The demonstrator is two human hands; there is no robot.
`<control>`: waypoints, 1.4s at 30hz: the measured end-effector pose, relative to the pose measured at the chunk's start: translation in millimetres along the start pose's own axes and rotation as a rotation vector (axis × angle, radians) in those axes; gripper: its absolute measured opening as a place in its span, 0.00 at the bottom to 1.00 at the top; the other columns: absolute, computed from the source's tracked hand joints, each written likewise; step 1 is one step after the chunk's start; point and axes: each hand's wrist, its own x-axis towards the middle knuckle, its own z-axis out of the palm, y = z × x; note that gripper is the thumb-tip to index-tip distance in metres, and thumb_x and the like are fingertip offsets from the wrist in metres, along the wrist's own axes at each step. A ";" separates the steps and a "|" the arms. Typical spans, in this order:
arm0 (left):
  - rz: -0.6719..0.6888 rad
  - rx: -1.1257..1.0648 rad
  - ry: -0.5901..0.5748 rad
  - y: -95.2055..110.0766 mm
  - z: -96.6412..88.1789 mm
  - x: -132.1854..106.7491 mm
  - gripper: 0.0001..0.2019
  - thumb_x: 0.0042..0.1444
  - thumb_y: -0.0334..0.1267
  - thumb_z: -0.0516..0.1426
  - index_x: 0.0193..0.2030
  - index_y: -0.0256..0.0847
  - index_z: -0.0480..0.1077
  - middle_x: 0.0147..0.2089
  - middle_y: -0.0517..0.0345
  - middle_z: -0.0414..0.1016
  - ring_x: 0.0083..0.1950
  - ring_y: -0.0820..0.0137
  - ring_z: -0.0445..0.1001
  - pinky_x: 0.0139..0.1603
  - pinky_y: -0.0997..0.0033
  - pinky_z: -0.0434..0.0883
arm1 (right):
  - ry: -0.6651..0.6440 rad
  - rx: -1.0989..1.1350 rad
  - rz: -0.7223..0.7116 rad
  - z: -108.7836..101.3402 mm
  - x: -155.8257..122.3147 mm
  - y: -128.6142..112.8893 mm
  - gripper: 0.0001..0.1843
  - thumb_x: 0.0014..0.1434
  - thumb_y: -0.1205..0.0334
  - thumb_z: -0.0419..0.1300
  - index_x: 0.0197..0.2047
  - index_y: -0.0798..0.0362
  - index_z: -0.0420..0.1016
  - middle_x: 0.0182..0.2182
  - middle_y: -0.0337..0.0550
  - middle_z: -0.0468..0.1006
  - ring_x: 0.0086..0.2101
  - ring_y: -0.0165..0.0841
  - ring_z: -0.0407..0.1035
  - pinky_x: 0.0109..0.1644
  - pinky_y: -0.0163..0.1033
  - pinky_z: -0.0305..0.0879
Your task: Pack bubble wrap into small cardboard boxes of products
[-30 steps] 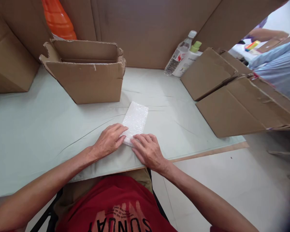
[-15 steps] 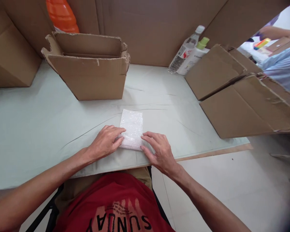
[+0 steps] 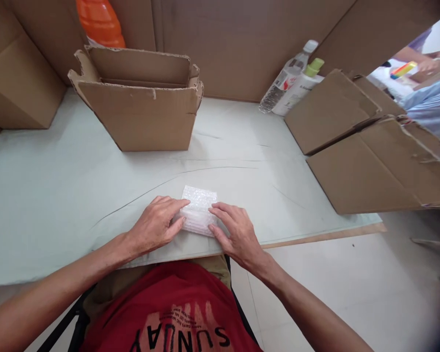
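Note:
A small, flat piece of folded bubble wrap (image 3: 199, 211) lies on the pale cloth near the table's front edge. Its near part looks thicker and layered, while a single-looking flap extends away from me. At its left edge, the thumb and index finger of my left hand (image 3: 159, 220) hold the wrap. On the opposite edge, my right hand (image 3: 238, 230) grips it with fingertips on top and thumb at the near corner. Whether anything is inside the layers I cannot tell.
An open cardboard box (image 3: 146, 115) stands behind the wrap, an orange bottle (image 3: 100, 24) beyond it. A clear plastic bottle (image 3: 288, 78) and a white bottle with green cap (image 3: 297, 93) lean near cardboard boxes (image 3: 366, 168) at right. Another person's hand (image 3: 427, 63) shows far right.
The bubble wrap has become shorter front to back, its near part folded over away from me. Both hands stay at its sides. The view has shifted slightly.

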 end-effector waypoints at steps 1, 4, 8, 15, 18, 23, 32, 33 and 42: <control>-0.028 0.037 -0.005 -2.1 2.3 3.8 0.14 0.66 0.35 0.54 0.55 0.37 0.72 0.42 0.50 0.81 0.44 0.60 0.76 0.49 0.56 0.71 | 0.032 -0.077 -0.036 -0.1 -0.7 -1.8 0.14 0.69 0.59 0.57 0.56 0.50 0.74 0.53 0.53 0.80 0.50 0.44 0.74 0.51 0.50 0.67; -0.124 0.053 0.012 -5.8 6.6 13.0 0.13 0.65 0.38 0.54 0.52 0.37 0.74 0.44 0.48 0.79 0.46 0.58 0.76 0.51 0.52 0.71 | -0.021 -0.212 -0.131 6.3 1.5 -1.0 0.16 0.67 0.58 0.60 0.56 0.52 0.74 0.54 0.56 0.79 0.49 0.47 0.73 0.50 0.52 0.64; -0.438 -0.349 0.115 1.7 1.3 9.7 0.21 0.62 0.45 0.57 0.60 0.40 0.69 0.50 0.48 0.76 0.48 0.61 0.76 0.50 0.56 0.74 | -0.001 -0.108 -0.032 21.5 11.0 11.6 0.14 0.66 0.64 0.58 0.54 0.52 0.75 0.49 0.51 0.83 0.45 0.44 0.75 0.49 0.50 0.66; -0.745 -1.014 0.189 23.7 5.2 3.2 0.43 0.52 0.40 0.63 0.73 0.35 0.52 0.51 0.48 0.76 0.51 0.61 0.76 0.56 0.57 0.73 | -0.085 0.468 0.269 22.2 19.3 2.3 0.13 0.65 0.56 0.61 0.51 0.49 0.77 0.44 0.44 0.84 0.42 0.39 0.77 0.48 0.44 0.72; -0.662 -0.904 0.203 29.7 7.7 7.0 0.39 0.55 0.37 0.59 0.73 0.36 0.52 0.46 0.53 0.76 0.46 0.65 0.76 0.54 0.60 0.74 | -0.072 0.432 0.209 10.2 19.5 1.9 0.19 0.63 0.50 0.64 0.54 0.47 0.76 0.53 0.48 0.80 0.53 0.44 0.74 0.58 0.51 0.68; -0.345 -0.597 0.113 37.9 5.4 5.1 0.36 0.57 0.32 0.56 0.73 0.39 0.53 0.48 0.53 0.77 0.48 0.67 0.78 0.56 0.64 0.74 | -0.215 0.525 0.173 -11.1 28.4 8.3 0.40 0.59 0.43 0.67 0.69 0.48 0.65 0.58 0.52 0.77 0.51 0.43 0.75 0.57 0.50 0.71; 0.064 -0.015 0.250 27.7 -10.4 2.0 0.35 0.63 0.35 0.58 0.75 0.44 0.50 0.56 0.45 0.77 0.55 0.60 0.78 0.56 0.59 0.77 | -0.308 0.303 0.074 -25.7 62.7 -5.8 0.07 0.61 0.64 0.61 0.43 0.50 0.78 0.39 0.43 0.83 0.37 0.36 0.75 0.38 0.39 0.68; 0.089 0.052 0.297 22.6 -23.1 7.2 0.35 0.63 0.36 0.59 0.74 0.43 0.52 0.59 0.43 0.75 0.58 0.58 0.76 0.58 0.58 0.76 | -0.286 0.273 0.076 -31.0 68.1 -5.4 0.06 0.60 0.65 0.61 0.41 0.51 0.77 0.36 0.42 0.82 0.35 0.35 0.74 0.36 0.38 0.66; -0.003 0.493 0.680 -73.5 -151.8 92.3 0.29 0.57 0.31 0.57 0.67 0.44 0.64 0.57 0.48 0.77 0.61 0.54 0.72 0.69 0.45 0.62 | 0.314 0.484 0.016 -102.7 176.6 -5.7 0.22 0.57 0.57 0.68 0.53 0.47 0.68 0.33 0.37 0.76 0.30 0.32 0.72 0.30 0.38 0.70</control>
